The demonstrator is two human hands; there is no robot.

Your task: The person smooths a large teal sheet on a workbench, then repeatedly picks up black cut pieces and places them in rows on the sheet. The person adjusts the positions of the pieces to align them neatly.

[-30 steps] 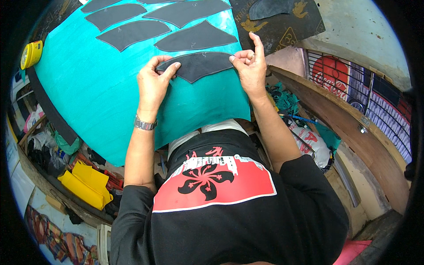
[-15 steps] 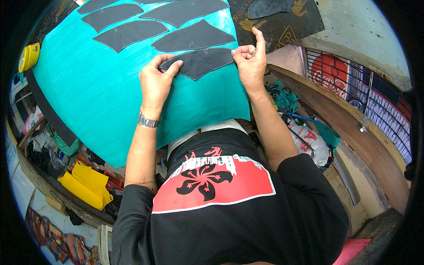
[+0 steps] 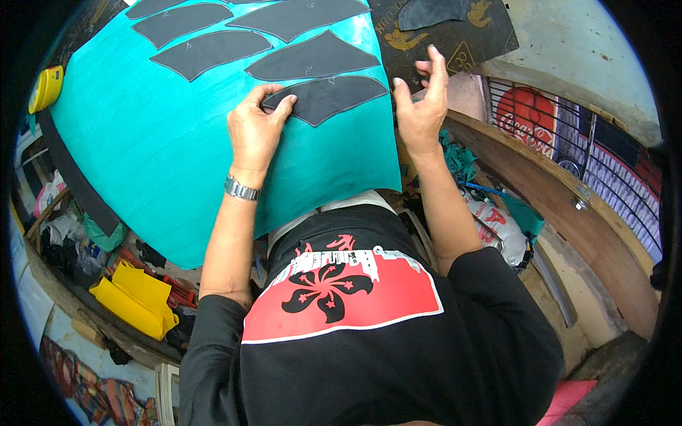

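Observation:
A large teal sheet [image 3: 177, 142] slopes up in front of me, with several dark, flat cut pieces lying on it, each with a pale outline. My left hand [image 3: 256, 131], with a metal watch on its wrist, pinches the left end of the nearest cut piece [image 3: 330, 99] between thumb and fingers. That piece lies flat and comes to a point on its near edge. Just past the sheet's right edge, my right hand [image 3: 423, 117] is raised, touching nothing, thumb and forefinger apart. Another cut piece [image 3: 312, 58] rests just beyond the held one.
A yellow round object [image 3: 48, 89] sits at the sheet's left edge. Back right lies a dark patterned board [image 3: 462, 46] with a dark scrap [image 3: 432, 13] on it. A wooden ledge [image 3: 540, 167] and a white bag [image 3: 497, 227] are at right; yellow material [image 3: 138, 298] is low at left.
My right hand has let go of the right end of the nearest cut piece and moved right, off the sheet. My left hand keeps its pinch, shifted slightly right with the piece.

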